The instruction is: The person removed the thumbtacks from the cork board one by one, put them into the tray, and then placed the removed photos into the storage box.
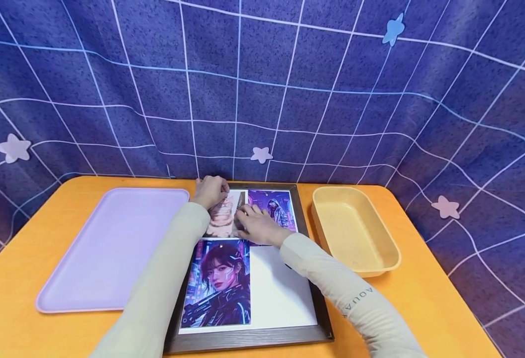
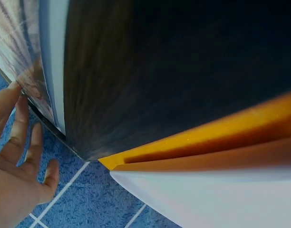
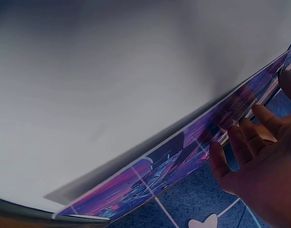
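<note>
A dark photo frame (image 1: 249, 340) with a white backing lies flat on the table. My left hand (image 1: 211, 191) is at its upper left; its thumb and index fingertips (image 2: 14, 86) touch near the edge of a pinkish picture card (image 1: 222, 219). From the other side, my right hand (image 1: 260, 226) rests its fingers on that card's right part, fingers loosely bent. Partly under the right hand is a purple card with a hooded figure (image 1: 280, 206). A card with a woman's portrait (image 1: 219, 286) fills the lower left. Bare white backing (image 1: 284, 293) shows at lower right.
A lilac tray (image 1: 123, 238) lies left of the frame, and a yellow bin (image 1: 354, 228) stands to its right. The table (image 1: 423, 298) is orange. Behind it hangs a blue gridded curtain (image 1: 262, 99) with stars.
</note>
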A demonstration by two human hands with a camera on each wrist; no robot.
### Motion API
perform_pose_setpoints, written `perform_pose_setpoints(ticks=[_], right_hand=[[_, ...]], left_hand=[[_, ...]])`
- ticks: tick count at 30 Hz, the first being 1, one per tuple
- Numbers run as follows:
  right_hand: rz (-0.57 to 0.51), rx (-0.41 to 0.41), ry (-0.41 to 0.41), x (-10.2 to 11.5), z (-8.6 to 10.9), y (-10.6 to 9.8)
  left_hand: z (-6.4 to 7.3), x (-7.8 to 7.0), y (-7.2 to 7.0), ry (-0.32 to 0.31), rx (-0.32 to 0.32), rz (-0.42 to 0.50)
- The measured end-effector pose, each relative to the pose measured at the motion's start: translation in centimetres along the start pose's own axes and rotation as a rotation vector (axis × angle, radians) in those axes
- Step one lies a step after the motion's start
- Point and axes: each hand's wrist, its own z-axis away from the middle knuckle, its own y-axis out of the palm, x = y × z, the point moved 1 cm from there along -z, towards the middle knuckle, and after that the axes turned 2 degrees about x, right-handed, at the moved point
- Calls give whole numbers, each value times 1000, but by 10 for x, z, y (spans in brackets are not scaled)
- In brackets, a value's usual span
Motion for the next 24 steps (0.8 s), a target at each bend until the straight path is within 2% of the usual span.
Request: perform_pose_setpoints(ticks=[13,24], right_hand=[[1,2,3,0,-1,2],[8,-3,1,0,-1,1]], left_hand=[[3,-1,-1,6,14,17],[0,1,2,-1,36,43]])
